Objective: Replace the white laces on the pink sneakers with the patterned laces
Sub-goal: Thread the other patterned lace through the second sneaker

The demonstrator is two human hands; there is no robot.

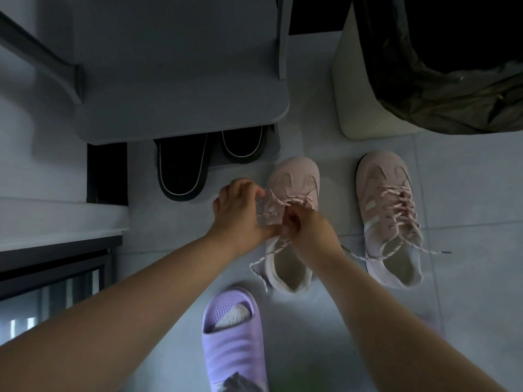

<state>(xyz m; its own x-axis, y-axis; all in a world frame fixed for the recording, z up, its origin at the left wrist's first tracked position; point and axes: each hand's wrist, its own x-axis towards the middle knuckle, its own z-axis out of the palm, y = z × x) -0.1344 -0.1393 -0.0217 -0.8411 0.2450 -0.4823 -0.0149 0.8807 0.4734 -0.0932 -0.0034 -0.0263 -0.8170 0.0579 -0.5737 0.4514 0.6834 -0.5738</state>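
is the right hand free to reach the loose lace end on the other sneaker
Probably not yet: the right hand is pinching lace on the near sneaker. The path to the lace end beside the far sneaker looks clear.

Arms: both were bare, no sleeves
Hands: left hand and right hand wore no gloves
Foot: lilac slipper, pale sock

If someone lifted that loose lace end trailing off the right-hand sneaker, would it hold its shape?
Probably not: the lace end lies in limp curves on the floor, so it would likely dangle. It looks thin, so probably very light.
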